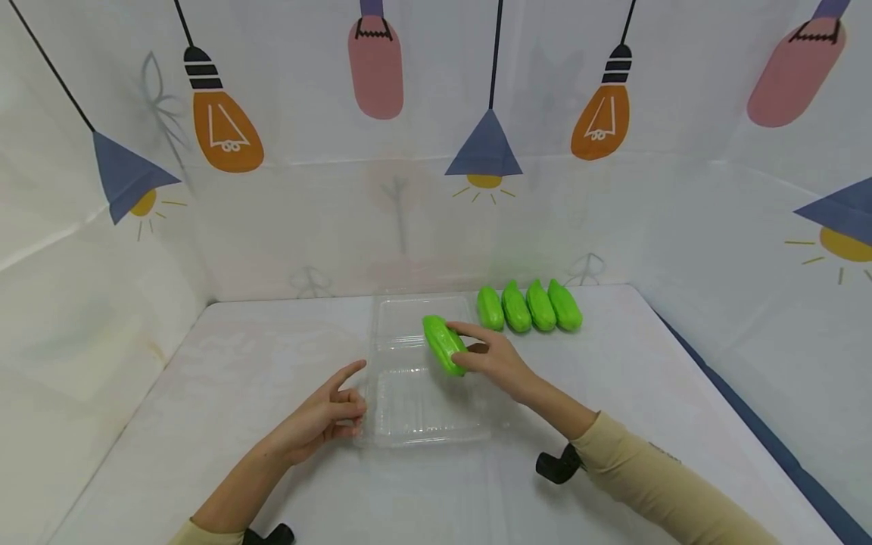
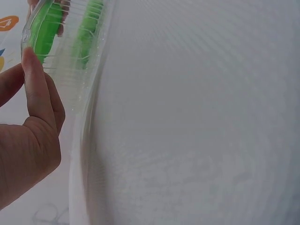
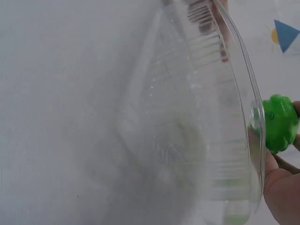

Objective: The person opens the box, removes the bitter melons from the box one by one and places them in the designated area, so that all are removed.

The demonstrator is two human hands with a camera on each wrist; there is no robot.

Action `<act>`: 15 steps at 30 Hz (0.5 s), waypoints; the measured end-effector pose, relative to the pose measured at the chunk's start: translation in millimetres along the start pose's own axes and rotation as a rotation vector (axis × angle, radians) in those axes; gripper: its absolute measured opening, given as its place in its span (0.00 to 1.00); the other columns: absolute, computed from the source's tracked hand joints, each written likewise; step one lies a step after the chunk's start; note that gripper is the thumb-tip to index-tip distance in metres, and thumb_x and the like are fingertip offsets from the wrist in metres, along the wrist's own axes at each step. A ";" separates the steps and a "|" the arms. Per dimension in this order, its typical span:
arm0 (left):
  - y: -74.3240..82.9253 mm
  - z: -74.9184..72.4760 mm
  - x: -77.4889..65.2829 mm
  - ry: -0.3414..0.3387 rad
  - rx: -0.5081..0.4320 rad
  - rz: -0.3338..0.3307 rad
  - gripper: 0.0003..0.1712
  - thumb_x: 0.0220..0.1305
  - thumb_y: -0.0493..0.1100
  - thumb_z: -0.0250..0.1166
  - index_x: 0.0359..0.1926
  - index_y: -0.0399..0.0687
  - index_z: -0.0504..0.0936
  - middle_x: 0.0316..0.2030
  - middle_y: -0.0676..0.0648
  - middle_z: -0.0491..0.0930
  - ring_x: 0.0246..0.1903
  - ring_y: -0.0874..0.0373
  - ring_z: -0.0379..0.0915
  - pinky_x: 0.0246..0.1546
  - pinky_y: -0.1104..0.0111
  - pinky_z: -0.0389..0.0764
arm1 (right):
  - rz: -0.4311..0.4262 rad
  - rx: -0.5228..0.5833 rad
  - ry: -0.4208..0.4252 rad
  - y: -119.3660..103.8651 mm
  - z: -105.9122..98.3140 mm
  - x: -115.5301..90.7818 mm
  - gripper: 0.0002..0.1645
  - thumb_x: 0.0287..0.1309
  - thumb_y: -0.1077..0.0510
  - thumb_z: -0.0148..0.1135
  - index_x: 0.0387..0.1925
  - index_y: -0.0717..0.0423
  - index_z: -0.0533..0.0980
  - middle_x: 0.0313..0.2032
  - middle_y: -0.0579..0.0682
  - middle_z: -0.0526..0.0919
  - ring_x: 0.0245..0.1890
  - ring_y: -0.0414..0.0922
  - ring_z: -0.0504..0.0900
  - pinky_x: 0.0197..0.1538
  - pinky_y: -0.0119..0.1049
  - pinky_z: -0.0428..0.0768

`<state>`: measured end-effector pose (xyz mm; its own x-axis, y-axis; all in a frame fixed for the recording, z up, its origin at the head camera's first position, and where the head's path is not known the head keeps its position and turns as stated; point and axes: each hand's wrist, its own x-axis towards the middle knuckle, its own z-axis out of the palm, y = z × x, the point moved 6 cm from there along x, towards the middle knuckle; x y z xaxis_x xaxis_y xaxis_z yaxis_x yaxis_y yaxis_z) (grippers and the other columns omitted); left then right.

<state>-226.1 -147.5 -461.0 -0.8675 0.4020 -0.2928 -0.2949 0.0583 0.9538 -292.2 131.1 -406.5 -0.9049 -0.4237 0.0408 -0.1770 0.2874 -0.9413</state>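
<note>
My right hand (image 1: 500, 363) grips a glossy light-green plastic vegetable (image 1: 444, 344), shaped like a short cucumber or bitter melon, between thumb and fingers. It is held tilted above a clear plastic clamshell container (image 1: 422, 435) lying unfolded on the table. Seen in the right wrist view, the vegetable's lobed end (image 3: 280, 123) shows past the container's rim. My left hand (image 1: 313, 424) is at the container's left edge, index finger stretched forward and the other fingers bent. In the left wrist view a fingertip (image 2: 30, 58) touches the rim.
Several matching green vegetables (image 1: 530, 306) stand side by side in a row at the back of the white table (image 1: 286, 325), right of the container. Behind rises a white cloth wall (image 1: 327, 227) printed with lamps and bulbs. Black wrist mounts (image 1: 559, 465) sit below the forearms.
</note>
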 end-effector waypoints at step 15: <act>0.3 0.3 0.4 -0.004 0.004 -0.002 0.47 0.70 0.40 0.60 0.79 0.64 0.42 0.34 0.53 0.72 0.30 0.62 0.73 0.34 0.73 0.82 | -0.035 -0.059 0.099 4.5 -41.0 2.0 0.32 0.63 0.52 0.65 0.68 0.46 0.71 0.69 0.54 0.70 0.50 0.50 0.81 0.48 0.42 0.82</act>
<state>-226.4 -147.0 -460.9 -0.8655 0.4053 -0.2945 -0.2949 0.0630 0.9534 -310.6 166.8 -397.0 -0.9312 -0.3479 0.1086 -0.2286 0.3255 -0.9175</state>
